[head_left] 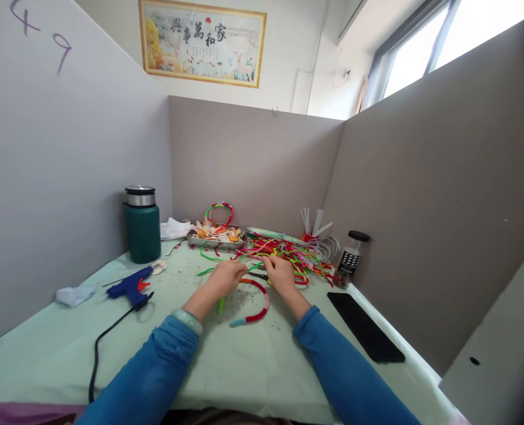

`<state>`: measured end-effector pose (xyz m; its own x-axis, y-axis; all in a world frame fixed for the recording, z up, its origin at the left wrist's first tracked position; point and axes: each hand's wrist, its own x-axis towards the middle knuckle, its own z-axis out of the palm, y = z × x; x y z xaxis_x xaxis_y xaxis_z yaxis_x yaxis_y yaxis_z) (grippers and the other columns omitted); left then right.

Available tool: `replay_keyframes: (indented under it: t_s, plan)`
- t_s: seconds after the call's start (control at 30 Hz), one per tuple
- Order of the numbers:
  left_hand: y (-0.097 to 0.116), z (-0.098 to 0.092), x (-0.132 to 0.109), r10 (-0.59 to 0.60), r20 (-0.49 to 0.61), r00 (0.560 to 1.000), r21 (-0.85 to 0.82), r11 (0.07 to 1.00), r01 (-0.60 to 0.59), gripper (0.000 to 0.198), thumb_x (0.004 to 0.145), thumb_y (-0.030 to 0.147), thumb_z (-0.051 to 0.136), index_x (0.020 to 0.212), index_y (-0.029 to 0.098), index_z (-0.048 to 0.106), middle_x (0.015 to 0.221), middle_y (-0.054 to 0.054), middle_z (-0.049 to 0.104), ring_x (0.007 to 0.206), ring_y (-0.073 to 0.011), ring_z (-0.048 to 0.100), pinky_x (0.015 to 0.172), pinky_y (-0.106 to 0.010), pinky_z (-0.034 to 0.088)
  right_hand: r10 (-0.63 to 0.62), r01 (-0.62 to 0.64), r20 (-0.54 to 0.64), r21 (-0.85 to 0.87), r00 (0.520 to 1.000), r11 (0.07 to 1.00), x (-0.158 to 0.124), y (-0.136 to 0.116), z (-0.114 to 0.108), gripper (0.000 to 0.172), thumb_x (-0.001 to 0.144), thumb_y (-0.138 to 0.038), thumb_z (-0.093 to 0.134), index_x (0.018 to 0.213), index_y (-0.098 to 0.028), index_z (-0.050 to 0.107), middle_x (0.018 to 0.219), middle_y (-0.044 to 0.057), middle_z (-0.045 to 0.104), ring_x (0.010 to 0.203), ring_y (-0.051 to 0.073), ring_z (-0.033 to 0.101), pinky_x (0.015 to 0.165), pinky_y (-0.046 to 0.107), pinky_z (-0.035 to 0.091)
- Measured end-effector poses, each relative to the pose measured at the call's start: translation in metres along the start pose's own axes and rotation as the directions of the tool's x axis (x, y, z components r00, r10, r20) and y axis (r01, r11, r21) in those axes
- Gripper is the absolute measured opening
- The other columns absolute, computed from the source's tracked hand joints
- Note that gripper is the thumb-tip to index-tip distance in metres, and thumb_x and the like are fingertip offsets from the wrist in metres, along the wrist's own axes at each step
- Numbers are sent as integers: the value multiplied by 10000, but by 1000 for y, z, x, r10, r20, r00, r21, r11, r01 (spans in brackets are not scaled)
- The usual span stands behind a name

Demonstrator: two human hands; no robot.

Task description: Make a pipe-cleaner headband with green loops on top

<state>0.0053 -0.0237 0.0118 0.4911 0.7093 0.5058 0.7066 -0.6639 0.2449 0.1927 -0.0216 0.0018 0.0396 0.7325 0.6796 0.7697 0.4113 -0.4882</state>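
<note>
A short green pipe cleaner (pixel 256 267) stretches between my two hands above the table. My left hand (pixel 225 280) is closed in a pinch at its left end, and my right hand (pixel 280 275) pinches the right end. Just below them is a curved hoop wrapped in red, orange and light blue fuzzy stems (pixel 262 311); my left hand covers part of it. A bright green fuzzy piece (pixel 220 306) shows under that hand; whether it joins the hoop, I cannot tell. Scissors (pixel 258 275) lie between the hands, partly hidden.
Behind my hands is a heap of colourful pipe cleaners (pixel 284 248), with a wire coil (pixel 328 249) and glue sticks (pixel 317 223). A metal tray (pixel 200 241) holds small pieces. A blue glue gun (pixel 131 287), green flask (pixel 142 233), jar (pixel 349 260) and black phone-like slab (pixel 366 327) stand around.
</note>
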Motion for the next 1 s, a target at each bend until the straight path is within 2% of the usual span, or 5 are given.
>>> replay_keyframes:
  t_s: [0.13, 0.27, 0.47, 0.7, 1.0]
  plan:
    - [-5, -1, 2, -108, -124, 986, 23, 993, 112, 282, 868, 276, 410, 825, 184, 672, 828, -71, 657, 763, -159, 560, 707, -237, 361, -12, -6, 219, 82, 976, 997, -1, 2, 0, 403, 798, -380, 462, 451, -175, 463, 445, -15, 436, 457, 100, 346, 480, 245, 211]
    - [-8, -2, 0, -160, -140, 977, 108, 978, 176, 283, 865, 253, 400, 828, 178, 670, 812, -90, 650, 743, -178, 561, 674, -257, 352, -45, -216, 546, 405, 837, 888, -2, -16, -1, 375, 779, -436, 464, 524, -168, 527, 444, -29, 421, 431, 90, 348, 436, 216, 239]
    - [-6, 1, -2, -91, -44, 995, 111, 989, 95, 297, 864, 265, 407, 810, 184, 687, 826, -94, 654, 732, -180, 571, 667, -257, 362, 211, -333, 286, 499, 935, 800, 4, -11, -2, 391, 775, -469, 466, 540, -163, 530, 436, -34, 396, 415, 89, 335, 419, 218, 256]
    - [-4, 7, 2, -112, -73, 991, -82, 991, 106, 253, 811, 263, 505, 988, 203, 675, 956, -73, 678, 862, -184, 590, 773, -256, 399, 116, -232, 284, 421, 952, 877, -1, -2, 15, 428, 798, -481, 458, 563, -146, 585, 460, -21, 456, 450, 98, 402, 463, 220, 313]
    - [-6, 7, 4, -198, -63, 978, -130, 973, 188, 247, 828, 268, 461, 780, 174, 685, 749, -48, 679, 683, -146, 560, 643, -231, 354, 31, -100, 174, 402, 984, 910, -2, -1, 10, 310, 856, -418, 422, 883, -172, 607, 756, 29, 619, 564, 119, 522, 548, 235, 406]
